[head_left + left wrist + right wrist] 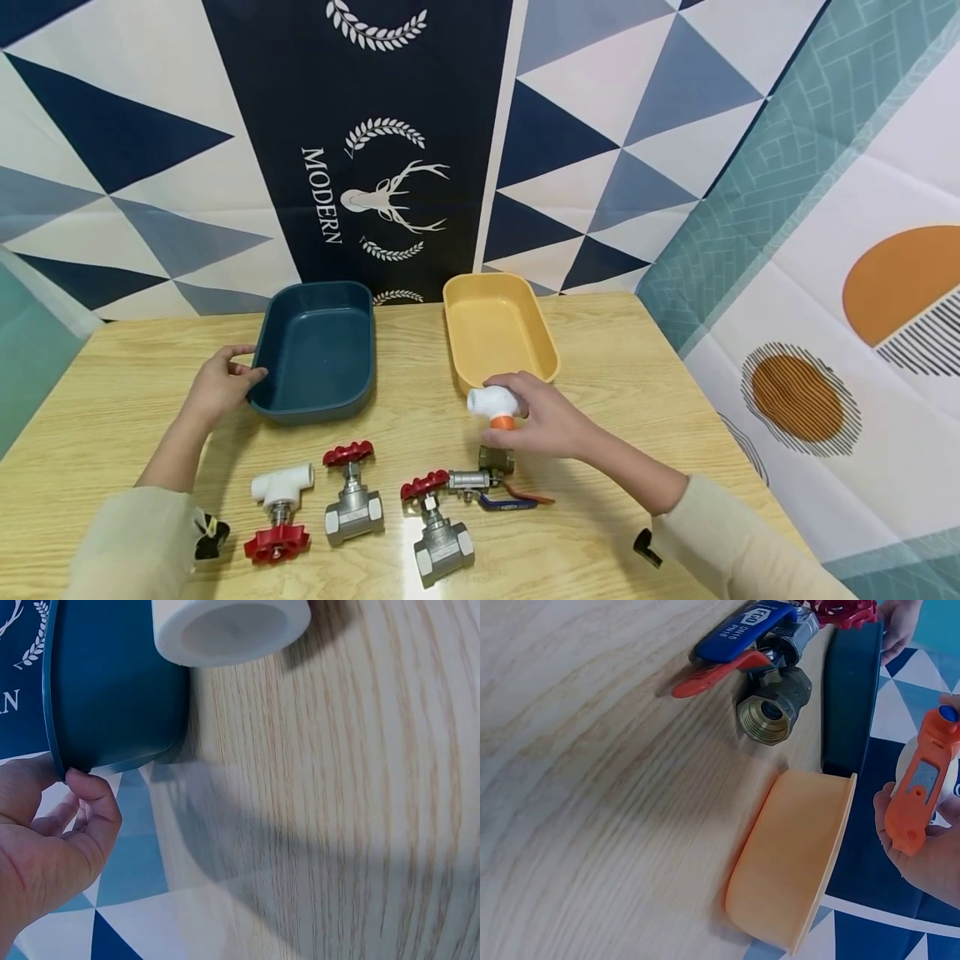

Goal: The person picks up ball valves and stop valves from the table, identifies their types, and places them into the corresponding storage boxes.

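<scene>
Valve (491, 402), seemingly, part-hidden in right hand (546, 422).

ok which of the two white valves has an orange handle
The valve in the right hand; the other white valve has a red wheel instead.

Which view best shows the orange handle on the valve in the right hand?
The right wrist view: the orange handle faces the camera, large and nearly whole. The head view shows only a small part, below the white valve body; the left wrist view shows none.
</scene>
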Available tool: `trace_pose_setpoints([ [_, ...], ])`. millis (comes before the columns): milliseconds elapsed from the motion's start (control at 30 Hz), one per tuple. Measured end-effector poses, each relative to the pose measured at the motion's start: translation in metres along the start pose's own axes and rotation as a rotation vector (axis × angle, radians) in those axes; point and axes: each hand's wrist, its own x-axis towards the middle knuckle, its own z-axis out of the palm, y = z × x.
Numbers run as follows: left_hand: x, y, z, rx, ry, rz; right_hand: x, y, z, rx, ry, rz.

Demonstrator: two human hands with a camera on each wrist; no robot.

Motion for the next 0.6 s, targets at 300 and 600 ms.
trace_pose_setpoints([
  [300, 0.0, 0.0, 0.001, 0.0, 0.007, 0.0, 0.008, -0.004, 0.0, -0.036, 0.005, -0.011],
  [600, 0.001, 0.0, 0.0, -0.005, 0.011, -0.003, 0.018, -0.013, -0.001, -0.087, 0.031, -0.065],
])
